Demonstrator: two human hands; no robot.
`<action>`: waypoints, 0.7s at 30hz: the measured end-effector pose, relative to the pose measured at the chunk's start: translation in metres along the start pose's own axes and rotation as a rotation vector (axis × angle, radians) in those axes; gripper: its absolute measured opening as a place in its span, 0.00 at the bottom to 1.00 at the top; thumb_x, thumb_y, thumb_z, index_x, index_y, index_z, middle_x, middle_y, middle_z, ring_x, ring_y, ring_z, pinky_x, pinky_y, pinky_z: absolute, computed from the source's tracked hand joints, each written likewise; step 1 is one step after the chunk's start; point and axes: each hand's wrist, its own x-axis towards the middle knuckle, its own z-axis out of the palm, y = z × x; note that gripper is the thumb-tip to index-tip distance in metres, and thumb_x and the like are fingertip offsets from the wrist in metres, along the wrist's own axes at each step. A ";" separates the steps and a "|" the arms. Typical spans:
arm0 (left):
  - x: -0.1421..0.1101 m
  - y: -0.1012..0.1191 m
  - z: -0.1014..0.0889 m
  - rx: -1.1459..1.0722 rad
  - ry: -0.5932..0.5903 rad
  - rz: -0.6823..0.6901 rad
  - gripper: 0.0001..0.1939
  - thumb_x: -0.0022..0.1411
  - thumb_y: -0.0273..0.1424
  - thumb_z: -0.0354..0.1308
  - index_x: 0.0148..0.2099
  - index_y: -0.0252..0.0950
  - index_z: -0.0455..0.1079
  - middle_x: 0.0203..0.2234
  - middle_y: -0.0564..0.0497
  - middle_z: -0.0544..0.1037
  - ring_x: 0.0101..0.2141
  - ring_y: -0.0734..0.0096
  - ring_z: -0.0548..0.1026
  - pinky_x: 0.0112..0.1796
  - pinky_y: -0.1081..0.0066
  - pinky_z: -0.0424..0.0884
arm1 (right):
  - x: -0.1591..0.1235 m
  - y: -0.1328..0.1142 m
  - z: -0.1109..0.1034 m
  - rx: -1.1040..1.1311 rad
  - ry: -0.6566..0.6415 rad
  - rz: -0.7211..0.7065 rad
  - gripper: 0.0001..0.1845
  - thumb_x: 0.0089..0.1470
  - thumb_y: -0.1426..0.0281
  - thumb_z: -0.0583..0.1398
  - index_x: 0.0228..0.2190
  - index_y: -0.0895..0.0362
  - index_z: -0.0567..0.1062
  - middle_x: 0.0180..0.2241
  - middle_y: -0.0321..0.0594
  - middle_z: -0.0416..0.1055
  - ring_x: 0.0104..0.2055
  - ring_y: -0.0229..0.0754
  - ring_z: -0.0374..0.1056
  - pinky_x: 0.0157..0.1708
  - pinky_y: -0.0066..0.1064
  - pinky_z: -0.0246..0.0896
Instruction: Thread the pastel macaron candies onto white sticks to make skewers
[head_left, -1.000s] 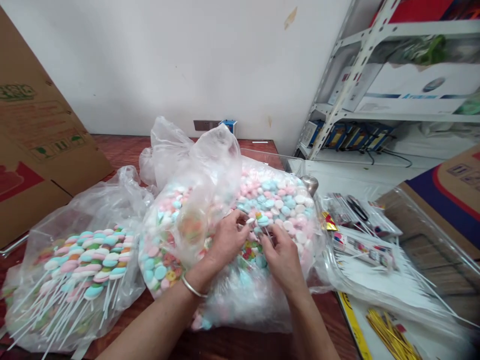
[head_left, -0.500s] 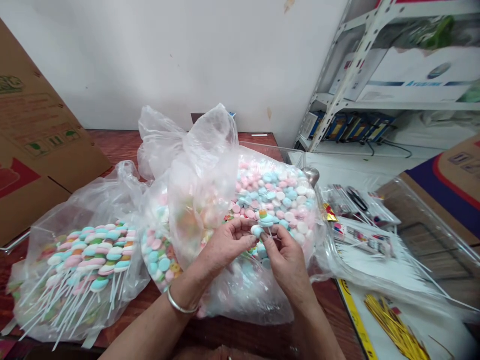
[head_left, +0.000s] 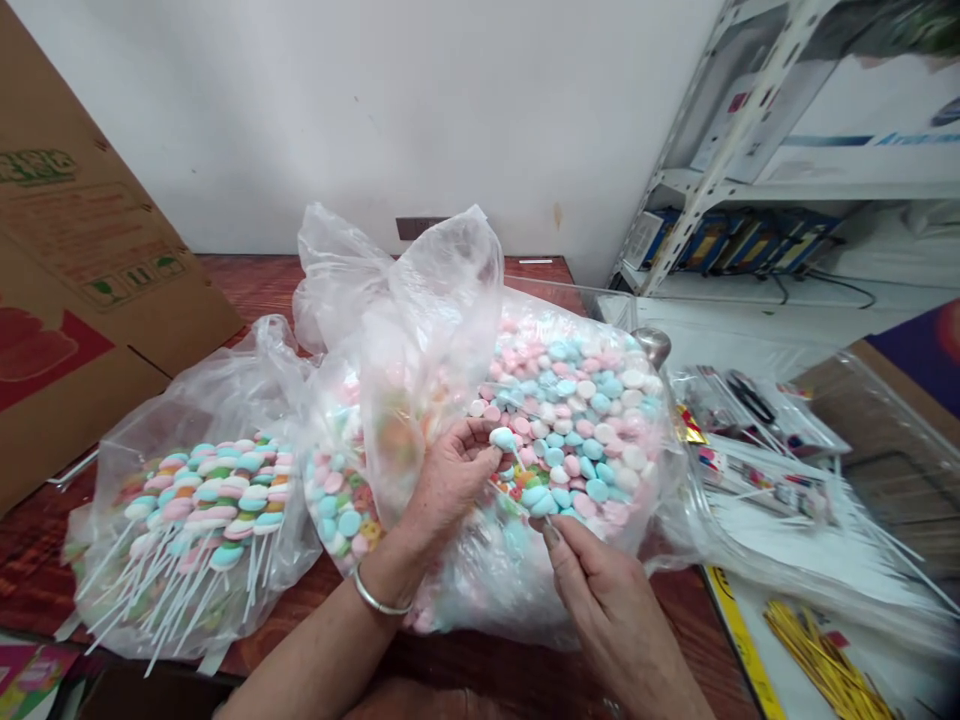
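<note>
A person's left hand [head_left: 450,480] pinches a pale blue candy [head_left: 502,438] between thumb and fingertips, holding it just above the open mouth of a large clear plastic bag [head_left: 420,330] heaped with loose pink, blue and white candies. A thin white stick [head_left: 525,489] runs down from that candy toward the right hand [head_left: 600,590], whose thumb and forefinger close on its lower end; the right hand sits lower and nearer the camera, apart from the left. A silver bangle [head_left: 375,600] circles the left wrist.

Two bags of sweets rest on the reddish wooden worktop [head_left: 247,290]: the big bag of loose candies in the middle, and to its left a second bag [head_left: 187,500] holding finished skewers of stacked candies, their white sticks fanned toward the camera; the skewers are too many and too overlapped to count. One candy and one stick are in the hands.

A cardboard box [head_left: 82,260] leans at far left. To the right, a clear tray [head_left: 757,480] carries spare white sticks and printed wrappers, a bundle of gold twist ties [head_left: 817,660] lies near the bottom edge, and a white metal shelf [head_left: 720,170] stands against the wall.
</note>
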 end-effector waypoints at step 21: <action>-0.003 -0.007 -0.002 0.106 -0.055 0.100 0.10 0.52 0.27 0.63 0.39 0.35 0.73 0.30 0.53 0.79 0.28 0.76 0.75 0.33 0.75 0.72 | 0.000 -0.006 0.011 0.217 -0.105 0.189 0.21 0.66 0.57 0.47 0.36 0.56 0.73 0.17 0.28 0.55 0.20 0.38 0.54 0.20 0.27 0.47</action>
